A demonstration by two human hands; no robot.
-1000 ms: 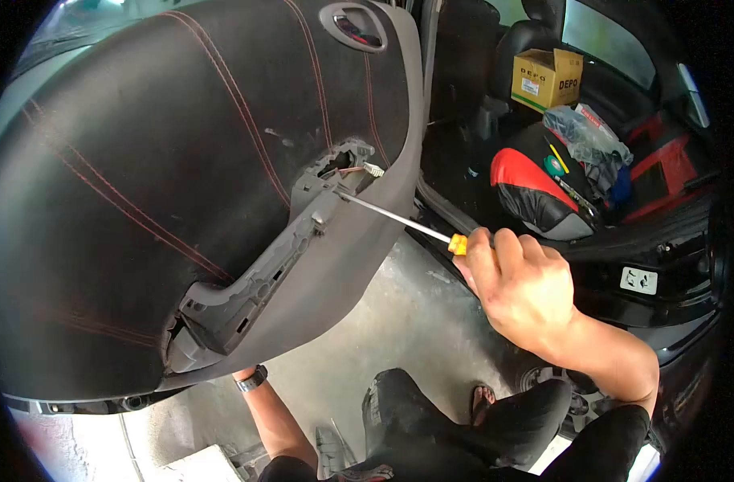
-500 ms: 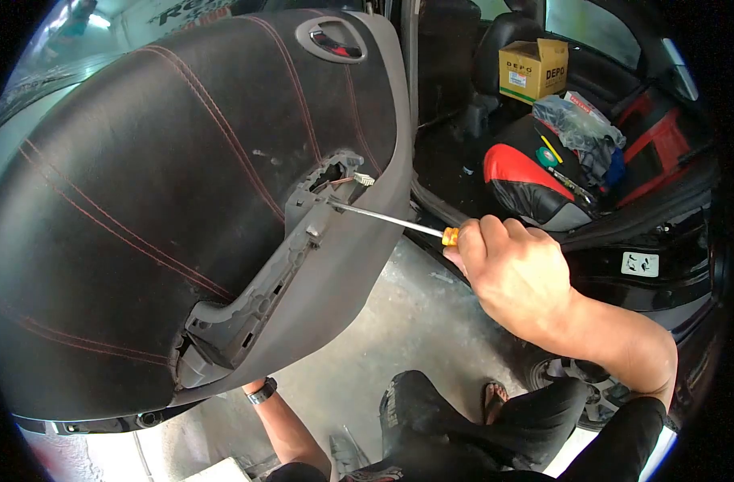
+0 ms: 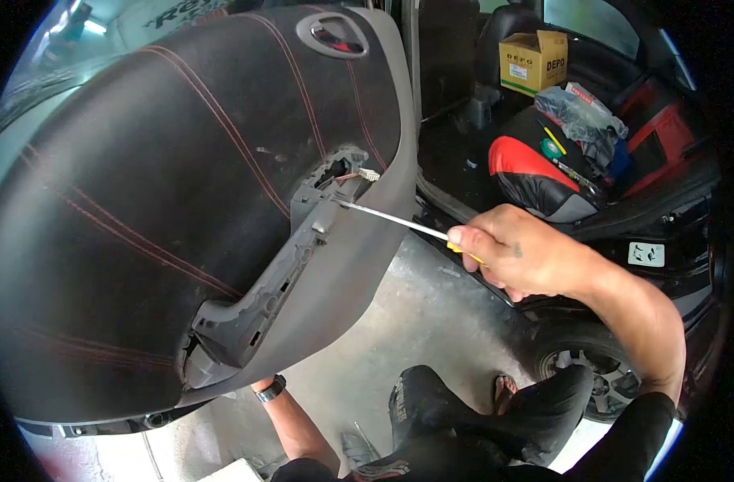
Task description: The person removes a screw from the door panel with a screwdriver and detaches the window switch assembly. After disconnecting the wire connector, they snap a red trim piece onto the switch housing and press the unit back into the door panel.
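My right hand (image 3: 515,249) is closed around the yellow handle of a screwdriver (image 3: 399,220). The screwdriver's tip touches the upper end of the grey armrest frame (image 3: 283,277) on the black door panel (image 3: 158,177) with red stitching. Just above the tip, a white connector (image 3: 369,174) on a wire sticks out of an opening. My left arm, with a dark watch (image 3: 271,389) at the wrist, reaches behind the panel's lower edge, which hides most of my left hand (image 3: 262,382) and its fingers.
Right of the door, the car interior holds a DEPO cardboard box (image 3: 533,63), a clear plastic bag (image 3: 580,112), green tape (image 3: 552,148) and a red and black seat (image 3: 536,178). A wheel (image 3: 596,373) is at lower right. Concrete floor (image 3: 367,345) lies below.
My right hand has rotated on the screwdriver, its thumb side now turned up towards the camera. The tip stays at the frame's upper end. The view has shifted slightly.
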